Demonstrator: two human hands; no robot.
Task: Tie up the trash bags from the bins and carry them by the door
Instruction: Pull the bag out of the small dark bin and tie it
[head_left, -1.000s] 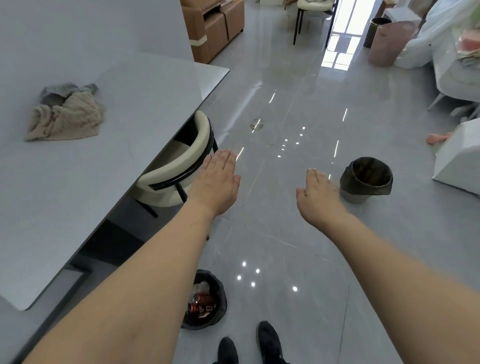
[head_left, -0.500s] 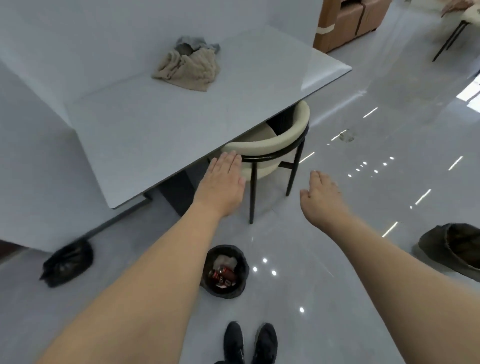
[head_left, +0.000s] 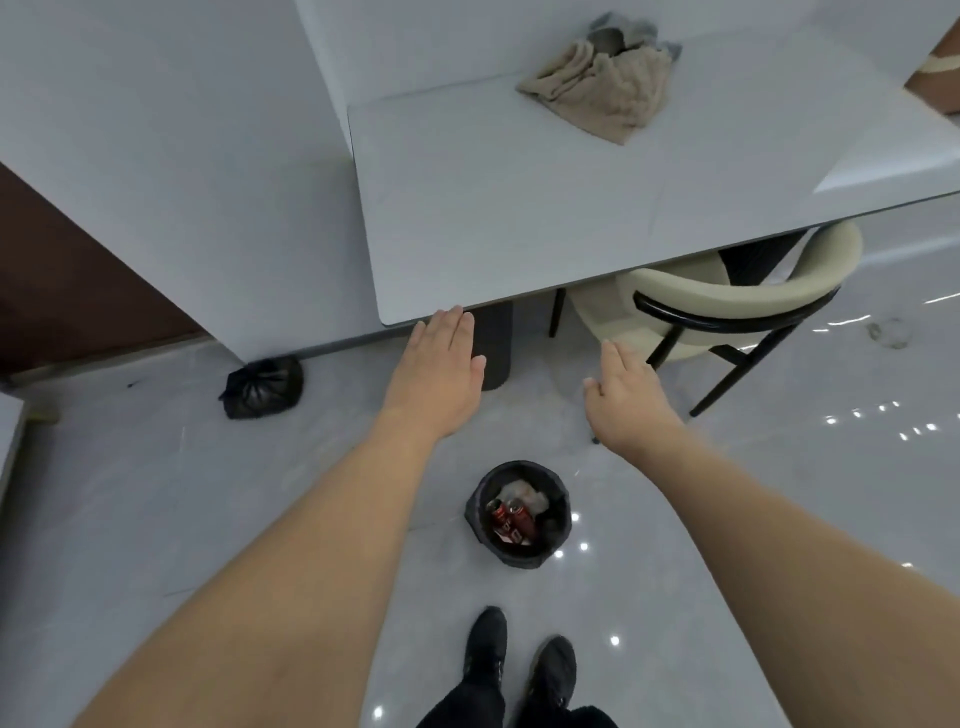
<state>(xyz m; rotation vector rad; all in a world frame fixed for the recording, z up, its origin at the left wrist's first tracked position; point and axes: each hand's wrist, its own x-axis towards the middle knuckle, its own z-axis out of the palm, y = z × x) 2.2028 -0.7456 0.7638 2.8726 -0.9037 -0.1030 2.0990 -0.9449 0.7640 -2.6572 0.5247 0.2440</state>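
View swung left, tied bag (head_left: 262, 387) now nearer | bin (head_left: 518, 514): cans, paper | left hand (head_left: 441, 374), right hand (head_left: 623, 387) flat, wide, holding nothing

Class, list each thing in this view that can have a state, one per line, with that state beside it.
left hand: open, holds nothing
right hand: open, holds nothing
bin: upright on the floor
bin liner: untied, holding cans and paper
black trash bag: tied shut, on the floor by the wall
chair: pushed under the table
towel: crumpled on the table
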